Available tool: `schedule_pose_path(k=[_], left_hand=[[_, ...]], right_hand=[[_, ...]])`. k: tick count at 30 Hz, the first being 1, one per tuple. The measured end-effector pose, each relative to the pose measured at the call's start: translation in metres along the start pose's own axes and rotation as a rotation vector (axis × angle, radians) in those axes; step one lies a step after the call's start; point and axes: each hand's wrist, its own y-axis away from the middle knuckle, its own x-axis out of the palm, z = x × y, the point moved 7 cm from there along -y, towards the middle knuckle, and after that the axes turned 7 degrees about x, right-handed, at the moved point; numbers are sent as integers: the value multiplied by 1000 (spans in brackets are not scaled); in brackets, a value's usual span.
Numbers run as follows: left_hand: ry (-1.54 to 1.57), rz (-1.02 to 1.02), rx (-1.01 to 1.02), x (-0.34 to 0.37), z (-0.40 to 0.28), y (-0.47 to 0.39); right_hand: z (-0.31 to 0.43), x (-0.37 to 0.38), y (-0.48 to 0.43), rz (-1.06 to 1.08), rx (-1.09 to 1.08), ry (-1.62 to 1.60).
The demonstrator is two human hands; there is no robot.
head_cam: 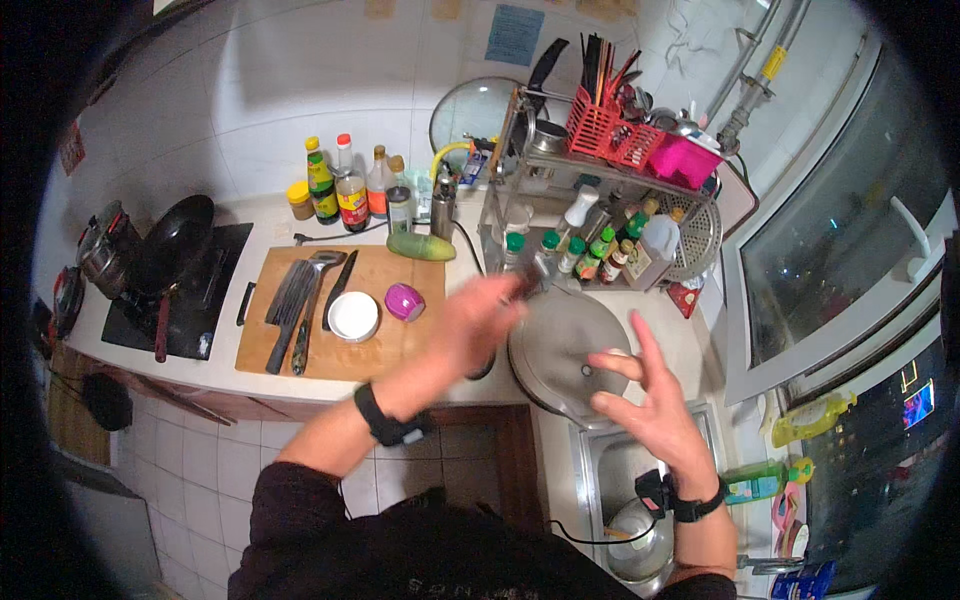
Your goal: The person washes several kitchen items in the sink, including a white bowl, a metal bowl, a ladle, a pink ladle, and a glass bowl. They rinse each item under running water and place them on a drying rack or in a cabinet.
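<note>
My left hand (476,322), blurred, is closed around a small dark-handled tool (527,282) with a shiny end; its exact kind cannot be told. Fingers spread and holding nothing, my right hand (656,397) is above a round grey lid (562,337) and the sink edge. Left of my left hand lies a wooden cutting board (427,352). On it are a red onion (405,301), a white bowl (353,316), a cleaver (289,304), a metal spatula (303,330) and a black knife (341,289). A green cucumber (421,247) rests at the board's back edge.
Sauce bottles (352,195) stand along the wall. A rack (536,161) holds seasoning bottles and a red utensil basket (611,135). A black wok (178,244) sits on the stove at left. The sink (611,457) contains a metal bowl (637,536). An open window (817,217) is at right.
</note>
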Motion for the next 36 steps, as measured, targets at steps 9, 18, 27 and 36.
schedule_pose_path(k=[9,18,27,36], left_hand=[[469,-345,-194,-40,143,-105],[75,-248,-146,-9,236,-211],[-52,-168,-209,34,281,-235],[-54,-155,-166,36,280,-243]], right_hand=[[-118,-33,102,-302,385,-285],[-134,-16,124,-526,509,-380],[-139,-2,140,-584,621,-380],[-137,4,145,-557,656,-280]])
